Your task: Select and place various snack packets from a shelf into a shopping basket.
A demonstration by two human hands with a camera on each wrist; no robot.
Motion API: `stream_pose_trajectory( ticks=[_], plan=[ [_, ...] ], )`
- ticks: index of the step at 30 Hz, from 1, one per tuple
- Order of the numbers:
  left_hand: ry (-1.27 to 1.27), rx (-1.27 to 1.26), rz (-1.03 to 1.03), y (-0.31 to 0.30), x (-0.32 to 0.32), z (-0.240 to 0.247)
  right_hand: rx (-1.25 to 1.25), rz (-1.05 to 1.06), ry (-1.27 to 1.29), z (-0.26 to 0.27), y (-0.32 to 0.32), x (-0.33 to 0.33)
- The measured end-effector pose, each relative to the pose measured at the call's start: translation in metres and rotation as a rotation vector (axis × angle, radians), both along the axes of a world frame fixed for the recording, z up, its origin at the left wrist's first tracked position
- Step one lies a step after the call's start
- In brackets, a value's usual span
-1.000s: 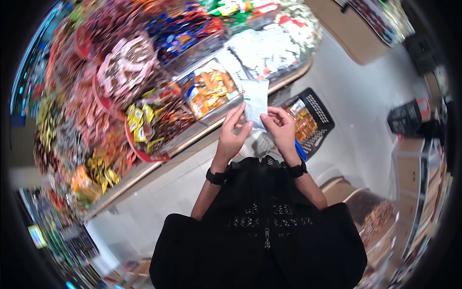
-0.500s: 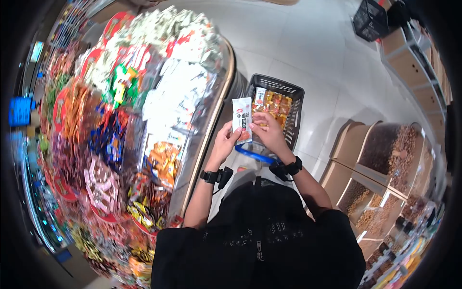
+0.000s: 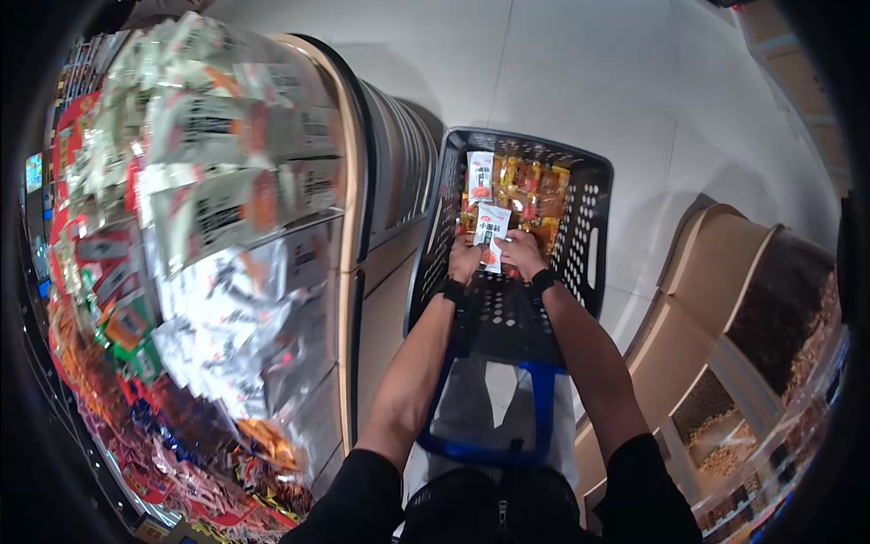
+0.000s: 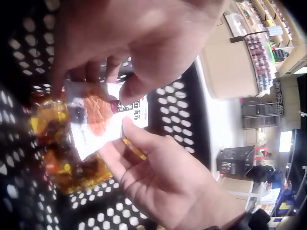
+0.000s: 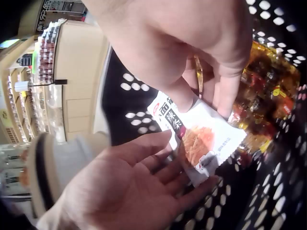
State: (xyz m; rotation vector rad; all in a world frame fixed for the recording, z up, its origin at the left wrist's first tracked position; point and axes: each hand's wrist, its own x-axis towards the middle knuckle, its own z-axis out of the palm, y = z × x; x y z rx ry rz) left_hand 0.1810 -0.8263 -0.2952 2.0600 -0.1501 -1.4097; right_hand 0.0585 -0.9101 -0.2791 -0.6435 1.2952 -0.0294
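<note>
A white snack packet [image 3: 492,222] with dark lettering and an orange food picture lies between both hands, inside a black shopping basket [image 3: 594,213]. My left hand [image 3: 465,260] pinches one long side, its thumb on the printed face. On the opposite side my right hand [image 3: 523,255] pinches it too, with fingers beneath. The right wrist view shows the packet [image 5: 201,139] tilted, the left hand [image 5: 129,182] supporting it from below. Several amber-wrapped snacks [image 3: 544,190] line the basket's far end, beside another white packet [image 3: 480,170].
The basket's blue handle [image 3: 542,408] lies toward my body. Along the left runs a display stand with a wooden edge [image 3: 349,208], heaped with white packets [image 3: 213,213] and colourful sweets. Bulk bins of nuts [image 3: 725,444] stand at right. Grey floor tiles [image 3: 580,72] stretch ahead.
My view has swung from the candy display to the basket. Both hands have carried the white packet down and forward into the basket, still holding it.
</note>
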Motion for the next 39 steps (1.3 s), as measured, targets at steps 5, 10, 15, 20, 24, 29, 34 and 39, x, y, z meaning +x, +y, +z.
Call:
stream_pose_trajectory(
  ticks=[5,10,15,20,24,29,34,39],
  plan=[
    [-0.221,0.202,-0.035,0.014,0.004,-0.107,-0.085,0.077,0.107,-0.147,0.024,0.023],
    [-0.258,0.385,-0.041,-0.015,0.010,-0.098,-0.392,0.197,0.186,-0.189,0.024,0.048],
    [-0.177,0.415,0.026,-0.009,0.008,-0.109,-0.640,0.169,0.330,-0.187,0.013,0.057],
    [-0.191,0.338,0.130,-0.002,-0.001,-0.120,-0.700,0.095,0.324,-0.171,-0.013,0.076],
    [-0.168,0.363,0.089,0.006,-0.005,-0.129,-0.595,0.083,0.149,-0.196,-0.009,0.086],
    [-0.163,0.353,0.102,0.008,-0.003,-0.123,-0.819,0.148,0.263,-0.204,-0.005,0.081],
    [-0.172,0.307,0.142,0.011,-0.006,-0.116,-0.755,0.044,0.124,-0.152,-0.006,0.056],
    [-0.066,-0.014,0.218,0.010,0.001,-0.067,-0.904,0.192,0.160,-0.088,-0.010,0.009]
  ],
)
